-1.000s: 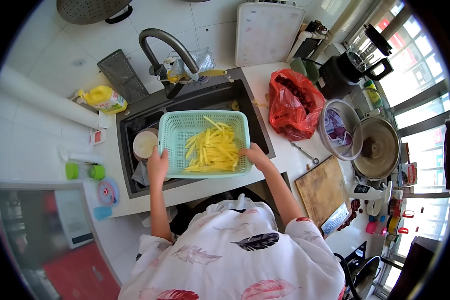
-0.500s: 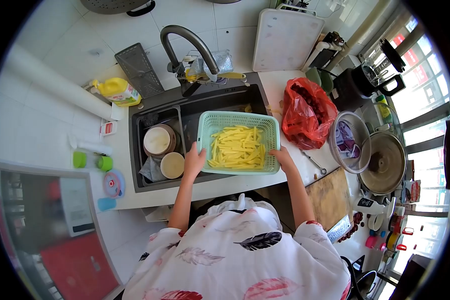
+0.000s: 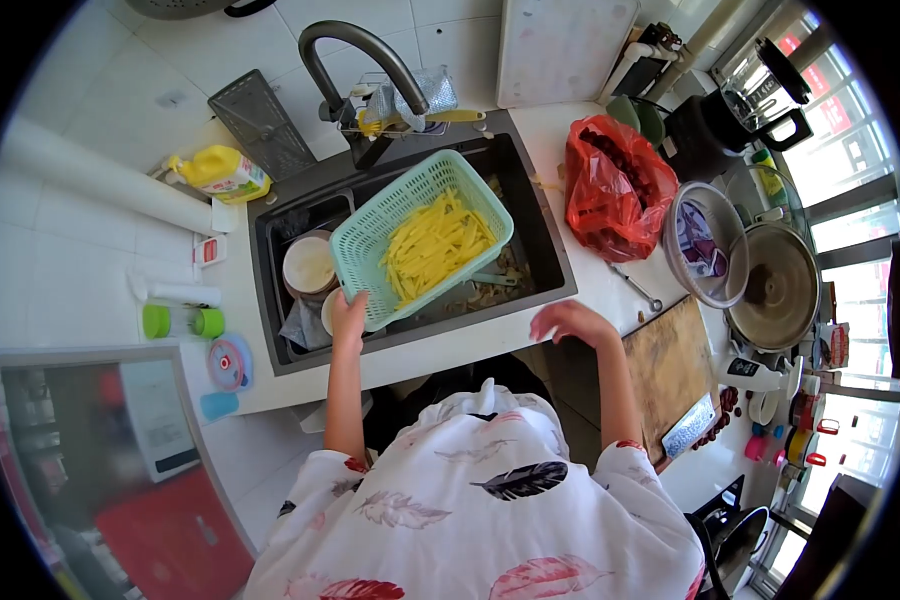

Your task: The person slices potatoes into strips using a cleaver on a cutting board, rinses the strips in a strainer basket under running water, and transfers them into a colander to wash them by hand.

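Observation:
A light green plastic basket (image 3: 370,248) sits tilted over the right part of the dark sink (image 3: 530,250). Cut yellow potato strips (image 3: 435,245) lie heaped inside it. My left hand (image 3: 348,318) grips the basket's near left corner. Apart from the basket, my right hand (image 3: 573,322) hovers over the counter's front edge with its fingers loosely spread and nothing in them. Below the basket, peelings (image 3: 500,290) and a green-handled peeler (image 3: 494,279) show in the basin. Bowls (image 3: 309,264) and a grey cloth (image 3: 305,326) are in the left basin.
The faucet (image 3: 365,50) arches behind the basket. On the right counter stand a red plastic bag (image 3: 618,190), a clear bowl (image 3: 705,245), a metal lid (image 3: 773,287) and a wooden cutting board (image 3: 670,365) with a cleaver (image 3: 688,427). A yellow bottle (image 3: 220,174) stands at left.
My right hand has let go of the basket and drawn back toward me. The basket has shifted left and turned counterclockwise, still in my left hand, uncovering peelings and the peeler.

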`<state>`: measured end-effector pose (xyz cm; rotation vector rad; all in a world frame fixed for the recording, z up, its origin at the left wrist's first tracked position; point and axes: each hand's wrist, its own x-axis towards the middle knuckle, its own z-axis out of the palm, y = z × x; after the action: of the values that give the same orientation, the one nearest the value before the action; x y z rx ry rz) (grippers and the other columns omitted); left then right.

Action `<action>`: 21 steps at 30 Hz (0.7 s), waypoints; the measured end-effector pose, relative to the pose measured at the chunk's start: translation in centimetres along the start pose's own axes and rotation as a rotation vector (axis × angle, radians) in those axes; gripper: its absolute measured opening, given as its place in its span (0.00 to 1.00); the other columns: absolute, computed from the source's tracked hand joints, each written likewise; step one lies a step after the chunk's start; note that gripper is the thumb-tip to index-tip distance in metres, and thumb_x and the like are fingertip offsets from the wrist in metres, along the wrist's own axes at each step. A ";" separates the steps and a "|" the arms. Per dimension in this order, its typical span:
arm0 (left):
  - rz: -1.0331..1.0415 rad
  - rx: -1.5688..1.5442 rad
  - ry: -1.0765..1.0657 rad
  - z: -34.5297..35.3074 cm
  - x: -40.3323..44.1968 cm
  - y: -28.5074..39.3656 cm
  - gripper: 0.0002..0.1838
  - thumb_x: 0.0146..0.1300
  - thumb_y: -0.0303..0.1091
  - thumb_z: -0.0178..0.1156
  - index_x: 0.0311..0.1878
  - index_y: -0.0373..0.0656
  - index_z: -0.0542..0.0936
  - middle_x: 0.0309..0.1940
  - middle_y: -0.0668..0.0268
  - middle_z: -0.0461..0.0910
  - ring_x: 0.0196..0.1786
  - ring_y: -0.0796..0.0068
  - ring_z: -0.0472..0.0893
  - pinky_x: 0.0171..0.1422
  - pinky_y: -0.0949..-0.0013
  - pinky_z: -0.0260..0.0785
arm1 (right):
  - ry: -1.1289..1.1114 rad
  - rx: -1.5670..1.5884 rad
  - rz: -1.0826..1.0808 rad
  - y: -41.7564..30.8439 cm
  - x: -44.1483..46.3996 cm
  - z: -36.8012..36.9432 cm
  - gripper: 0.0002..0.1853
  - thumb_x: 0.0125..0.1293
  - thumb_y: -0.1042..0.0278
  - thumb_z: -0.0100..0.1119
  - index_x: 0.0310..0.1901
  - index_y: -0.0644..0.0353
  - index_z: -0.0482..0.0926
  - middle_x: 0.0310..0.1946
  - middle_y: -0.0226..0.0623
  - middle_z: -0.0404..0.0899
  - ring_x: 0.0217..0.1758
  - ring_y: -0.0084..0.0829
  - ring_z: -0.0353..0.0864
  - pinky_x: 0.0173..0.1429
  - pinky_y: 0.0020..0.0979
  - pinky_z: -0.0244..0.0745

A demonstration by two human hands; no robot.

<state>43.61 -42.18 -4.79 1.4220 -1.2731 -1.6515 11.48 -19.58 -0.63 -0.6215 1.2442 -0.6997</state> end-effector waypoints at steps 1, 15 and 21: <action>0.005 -0.056 -0.015 -0.7 -0.7 0.4 0.15 0.58 0.28 0.52 0.49 0.34 0.69 0.43 0.63 0.75 0.42 0.75 0.74 0.47 0.72 0.64 | -0.055 -0.018 0.214 1.1 -0.1 1.5 0.19 0.62 0.57 0.41 0.39 0.63 0.76 0.33 0.38 0.79 0.40 0.27 0.77 0.41 0.26 0.72; -0.178 -0.334 0.040 -6.8 -13.1 3.6 0.14 0.53 0.25 0.54 0.44 0.35 0.70 0.40 0.61 0.74 0.42 0.69 0.75 0.42 0.68 0.71 | 0.323 1.362 -0.334 14.6 14.9 17.2 0.31 0.34 0.85 0.41 0.48 0.56 0.65 0.43 0.36 0.67 0.53 0.37 0.64 0.61 0.44 0.56; -0.033 -0.329 0.123 -8.6 -20.3 2.8 0.15 0.52 0.25 0.54 0.45 0.36 0.69 0.39 0.61 0.74 0.40 0.71 0.75 0.41 0.69 0.71 | 0.237 1.356 -0.432 17.2 12.2 17.6 0.21 0.47 0.83 0.44 0.45 0.55 0.64 0.40 0.34 0.69 0.44 0.31 0.69 0.51 0.33 0.64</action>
<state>56.34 -27.36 5.77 1.3234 -0.8671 -1.6755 33.06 -17.08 -17.42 0.3606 0.5767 -1.7643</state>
